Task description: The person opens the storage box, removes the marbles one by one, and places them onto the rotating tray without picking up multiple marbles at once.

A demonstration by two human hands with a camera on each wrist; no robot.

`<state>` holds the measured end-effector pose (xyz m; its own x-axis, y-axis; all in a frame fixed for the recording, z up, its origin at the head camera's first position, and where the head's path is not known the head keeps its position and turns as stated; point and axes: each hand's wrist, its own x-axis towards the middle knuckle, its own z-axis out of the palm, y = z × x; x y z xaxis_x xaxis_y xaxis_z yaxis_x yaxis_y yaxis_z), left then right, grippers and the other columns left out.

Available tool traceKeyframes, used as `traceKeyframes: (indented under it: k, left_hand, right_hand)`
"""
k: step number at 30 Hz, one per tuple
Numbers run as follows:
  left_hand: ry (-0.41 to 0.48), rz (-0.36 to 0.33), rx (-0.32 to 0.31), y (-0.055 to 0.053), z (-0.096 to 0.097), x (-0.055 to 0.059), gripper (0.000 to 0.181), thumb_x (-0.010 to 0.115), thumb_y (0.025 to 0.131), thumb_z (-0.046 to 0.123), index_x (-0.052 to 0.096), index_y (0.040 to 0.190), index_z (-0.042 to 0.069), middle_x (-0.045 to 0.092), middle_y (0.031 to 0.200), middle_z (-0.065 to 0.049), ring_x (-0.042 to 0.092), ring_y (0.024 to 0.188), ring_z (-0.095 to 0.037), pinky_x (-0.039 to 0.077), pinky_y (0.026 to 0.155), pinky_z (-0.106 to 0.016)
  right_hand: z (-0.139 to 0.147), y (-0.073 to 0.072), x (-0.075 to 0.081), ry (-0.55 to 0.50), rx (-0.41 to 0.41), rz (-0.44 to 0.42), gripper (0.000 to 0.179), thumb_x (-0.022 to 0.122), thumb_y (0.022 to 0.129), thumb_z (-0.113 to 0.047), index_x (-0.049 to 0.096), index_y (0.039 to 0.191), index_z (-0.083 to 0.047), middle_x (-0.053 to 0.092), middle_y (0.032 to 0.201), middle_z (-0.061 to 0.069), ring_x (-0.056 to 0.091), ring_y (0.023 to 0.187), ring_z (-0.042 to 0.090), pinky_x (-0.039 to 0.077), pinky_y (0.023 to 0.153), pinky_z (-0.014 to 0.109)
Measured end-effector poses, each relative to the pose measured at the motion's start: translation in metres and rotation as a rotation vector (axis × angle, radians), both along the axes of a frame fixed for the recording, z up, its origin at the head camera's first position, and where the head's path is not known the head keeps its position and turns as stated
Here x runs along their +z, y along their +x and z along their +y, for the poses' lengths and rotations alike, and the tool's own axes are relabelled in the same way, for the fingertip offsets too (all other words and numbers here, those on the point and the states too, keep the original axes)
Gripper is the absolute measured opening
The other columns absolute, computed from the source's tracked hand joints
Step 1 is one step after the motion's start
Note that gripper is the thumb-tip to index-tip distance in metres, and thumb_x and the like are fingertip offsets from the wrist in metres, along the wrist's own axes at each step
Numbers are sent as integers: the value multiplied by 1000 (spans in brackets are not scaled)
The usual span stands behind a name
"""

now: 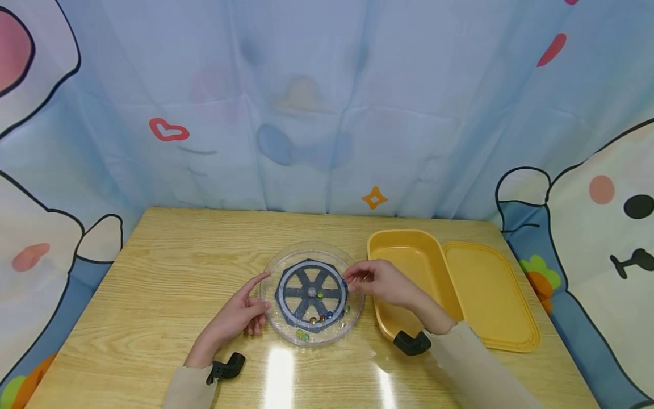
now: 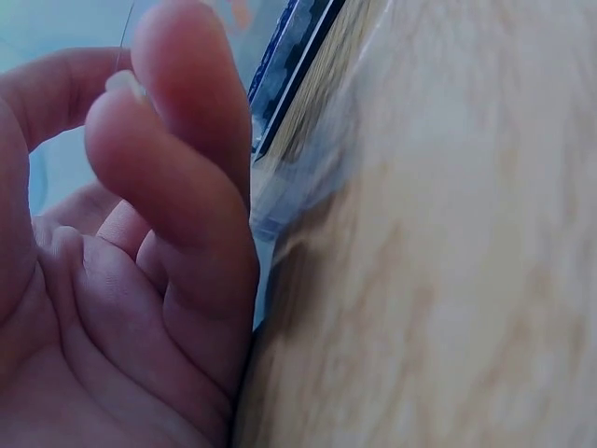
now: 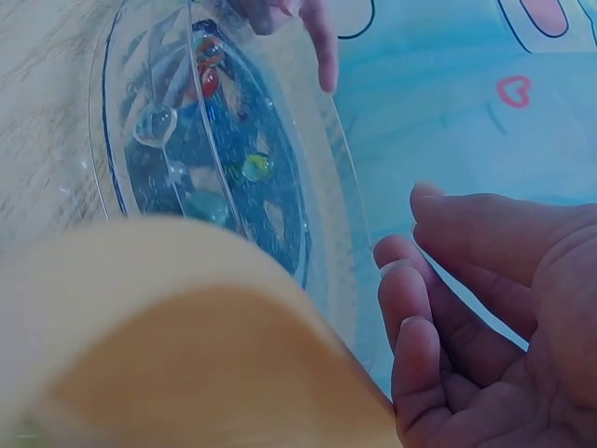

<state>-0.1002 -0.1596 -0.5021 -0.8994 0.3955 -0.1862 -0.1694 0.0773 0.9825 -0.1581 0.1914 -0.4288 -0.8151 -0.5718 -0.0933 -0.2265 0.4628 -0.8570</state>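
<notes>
A clear round dish (image 1: 355, 325) with a dark six-spoked wheel shape (image 1: 292, 293) in its middle rests on the table. Several glass marbles lie in it, among them a yellow-green marble (image 1: 320, 294), a blue marble (image 1: 329, 314) and an amber marble (image 1: 313, 320). My left hand (image 1: 232, 313) holds the dish's left rim, index finger stretched and thumb lower down; the other fingers are curled. Over the right rim, my right hand (image 1: 384, 282) pinches a small blue marble (image 1: 344, 282) between its fingertips. In the right wrist view, the right fingers (image 3: 406, 289) hide it.
A yellow plastic box (image 1: 409, 255) stands right of the dish, under my right forearm. Beside it lies a flat yellow lid (image 1: 493, 295). A patterned blue curtain (image 1: 317, 113) hangs behind the wooden table (image 1: 168, 272).
</notes>
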Motion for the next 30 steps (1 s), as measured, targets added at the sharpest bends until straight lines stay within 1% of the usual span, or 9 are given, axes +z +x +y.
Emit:
traceKeyframes:
  k: [6, 10, 13, 17, 22, 26, 28, 30]
  left_hand:
    - [6, 2, 0, -2, 0, -1, 71, 60, 101, 13, 21, 159, 23, 62, 68, -12, 57, 50, -17, 43, 43, -23]
    - [10, -2, -3, -2, 0, -1, 71, 60, 101, 14, 20, 159, 24, 62, 68, -12, 57, 50, -17, 43, 43, -23]
    - [8, -3, -4, -2, 0, -1, 72, 60, 101, 14, 20, 159, 23, 62, 68, -12, 57, 50, -17, 43, 43, -23]
    - [5, -2, -1, 0, 0, -1, 71, 60, 101, 14, 21, 159, 23, 62, 68, -11, 57, 50, -17, 44, 43, -23]
    - [6, -1, 3, 0, 1, 0, 71, 60, 101, 13, 21, 159, 23, 62, 68, -10, 57, 50, -17, 44, 43, -23]
    - [11, -6, 1, 1, 1, 0, 71, 59, 101, 13, 22, 159, 24, 62, 68, -10, 57, 50, -17, 44, 43, -23]
    - [12, -8, 3, 1, 1, 0, 70, 59, 101, 13, 22, 159, 25, 62, 68, -10, 57, 50, -16, 44, 44, -23]
    - [12, -7, 5, 1, 1, 0, 70, 60, 101, 13, 22, 159, 25, 62, 68, -10, 57, 49, -16, 44, 43, -23]
  right_hand:
    - [4, -2, 0, 1, 10, 16, 25, 70, 94, -10, 69, 116, 2, 68, 98, 5, 61, 85, 21, 54, 72, 29]
    - [6, -2, 3, 16, -2, 28, 23, 69, 94, -8, 70, 115, 2, 69, 100, 11, 62, 86, 22, 54, 73, 29]
    - [8, -1, 4, 18, -17, 18, 23, 68, 95, -6, 69, 115, 3, 68, 103, 16, 63, 88, 24, 55, 74, 30]
    - [12, -1, 4, 16, -24, 17, 23, 67, 96, -7, 68, 117, 3, 67, 105, 18, 62, 89, 24, 55, 75, 30]
    - [18, -2, 6, 14, -32, 59, 24, 70, 95, -13, 70, 116, -2, 69, 107, 14, 62, 90, 21, 54, 78, 31]
    - [26, -4, 7, 9, -52, 83, 26, 72, 94, -16, 71, 115, -2, 69, 105, 7, 62, 91, 19, 54, 79, 30]
    - [31, -6, 8, 6, -64, 102, 26, 72, 93, -16, 71, 115, -1, 70, 104, 6, 63, 90, 19, 54, 79, 30]
    - [38, -8, 9, -5, -74, 115, 25, 72, 93, -14, 71, 114, -1, 70, 105, 9, 63, 90, 18, 54, 78, 29]
